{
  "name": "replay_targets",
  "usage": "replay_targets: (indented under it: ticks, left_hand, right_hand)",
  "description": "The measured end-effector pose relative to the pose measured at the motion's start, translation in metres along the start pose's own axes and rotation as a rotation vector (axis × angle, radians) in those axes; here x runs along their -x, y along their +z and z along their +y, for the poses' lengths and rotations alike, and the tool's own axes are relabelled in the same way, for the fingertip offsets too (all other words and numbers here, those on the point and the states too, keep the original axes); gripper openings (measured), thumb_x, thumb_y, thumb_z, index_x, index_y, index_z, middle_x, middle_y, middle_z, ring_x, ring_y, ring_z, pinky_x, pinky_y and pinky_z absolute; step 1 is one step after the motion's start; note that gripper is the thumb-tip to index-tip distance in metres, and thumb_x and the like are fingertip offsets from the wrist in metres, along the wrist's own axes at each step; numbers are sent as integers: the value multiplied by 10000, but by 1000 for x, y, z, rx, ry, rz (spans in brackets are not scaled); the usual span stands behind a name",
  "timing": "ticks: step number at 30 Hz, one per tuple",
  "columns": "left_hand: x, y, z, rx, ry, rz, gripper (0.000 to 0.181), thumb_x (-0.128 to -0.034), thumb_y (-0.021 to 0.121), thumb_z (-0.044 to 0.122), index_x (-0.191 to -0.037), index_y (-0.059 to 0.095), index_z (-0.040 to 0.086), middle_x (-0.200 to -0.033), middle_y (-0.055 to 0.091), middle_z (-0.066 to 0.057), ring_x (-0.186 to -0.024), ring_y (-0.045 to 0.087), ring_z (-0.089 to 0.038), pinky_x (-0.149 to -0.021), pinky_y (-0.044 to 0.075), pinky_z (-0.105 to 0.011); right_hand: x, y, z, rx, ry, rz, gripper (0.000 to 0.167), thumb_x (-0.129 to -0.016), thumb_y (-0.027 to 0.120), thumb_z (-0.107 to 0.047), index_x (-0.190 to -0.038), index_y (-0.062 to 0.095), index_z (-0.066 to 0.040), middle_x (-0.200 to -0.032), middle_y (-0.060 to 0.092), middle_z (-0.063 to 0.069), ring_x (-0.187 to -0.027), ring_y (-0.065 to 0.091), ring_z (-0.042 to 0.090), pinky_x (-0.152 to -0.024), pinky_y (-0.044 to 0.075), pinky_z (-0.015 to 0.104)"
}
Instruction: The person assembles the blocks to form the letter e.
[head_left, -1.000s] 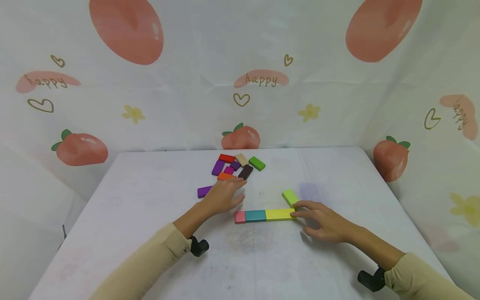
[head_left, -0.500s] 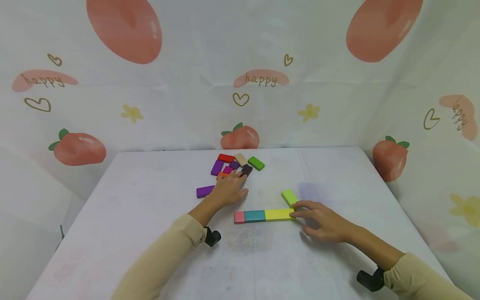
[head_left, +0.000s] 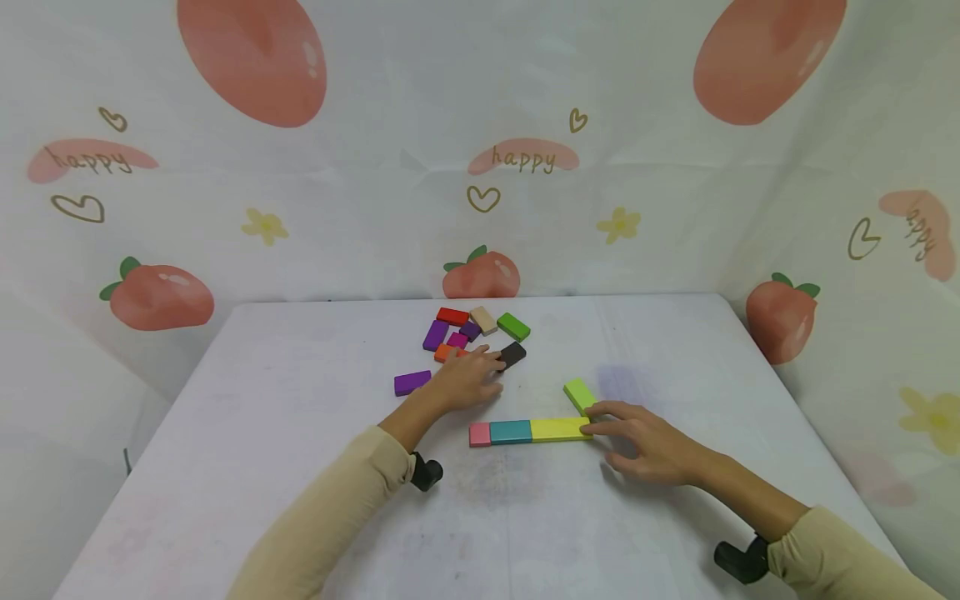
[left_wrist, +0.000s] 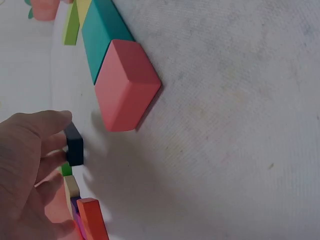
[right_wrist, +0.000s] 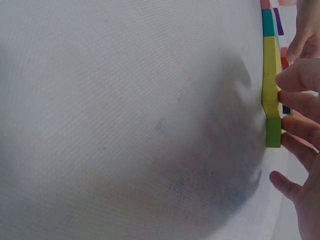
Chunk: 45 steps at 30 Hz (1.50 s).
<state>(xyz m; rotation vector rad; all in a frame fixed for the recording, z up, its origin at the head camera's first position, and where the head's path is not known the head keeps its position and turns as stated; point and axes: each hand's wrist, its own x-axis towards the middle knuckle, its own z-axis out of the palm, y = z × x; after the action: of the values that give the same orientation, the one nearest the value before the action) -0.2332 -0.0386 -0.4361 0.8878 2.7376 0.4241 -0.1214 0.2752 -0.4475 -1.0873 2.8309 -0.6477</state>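
Note:
My left hand reaches over the table, its fingertips touching the left end of a black block. The thumb stays apart from that block in the head view. Nearer to me, a pink block, a teal block and a yellow block lie end to end in a row. My right hand rests at the row's right end, fingers loosely spread against the yellow block and a slanted light green block. Part of an orange block is hidden behind the left fingers.
Behind the left hand lies a loose group: a red block, a beige block, a green block, a purple block and smaller ones. Another purple block lies by the left wrist. A printed curtain hangs behind the table.
My left hand has reached forward to the group, then moved a little right. The black block has slid right and towards me, away from the group. My right hand has stayed in place.

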Motion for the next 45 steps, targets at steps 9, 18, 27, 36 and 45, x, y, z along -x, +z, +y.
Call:
replay_targets:
  ticks: [9,18,27,36,45]
  left_hand:
    - [-8,8,5,38,5,146,244,-915,734,246,-1137,772,152,-1101,731,-21,-1161,595,-218,-1078,347,-556]
    - [-17,10,14,28,-54,236,152,-896,750,153,-1036,803,130,-985,763,-9,-1023,661,-198,-1075,358,-529]
    - [-20,12,16,-8,-35,269,118,-888,758,139,-991,814,129,-942,758,-12,-989,650,-195,-1029,416,-521]
    - [-27,14,18,-33,2,258,223,-905,706,61,-1099,786,137,-1040,754,-14,-1036,660,-195,-981,457,-477]
    - [-34,15,22,-28,44,227,246,-909,709,51,-1123,772,156,-1135,732,-9,-1107,637,-187,-959,463,-452]
  right_hand:
    - [1,1,2,-6,0,7,401,-852,709,-141,-1252,705,-173,-1349,571,56,-1249,527,304,-943,454,588]
    - [0,1,2,-1,-5,19,397,-851,708,-138,-1247,708,-177,-1342,575,49,-1242,534,295,-936,463,581]
    - [0,1,1,-9,11,11,391,-857,705,-140,-1247,708,-180,-1344,573,46,-1247,529,293,-942,463,584]
    - [0,2,2,-9,1,11,394,-853,707,-129,-1245,708,-172,-1346,573,56,-1247,530,302,-946,460,584]
    - [1,0,2,-12,11,17,393,-846,710,-133,-1237,712,-181,-1354,567,45,-1260,523,287,-958,460,572]
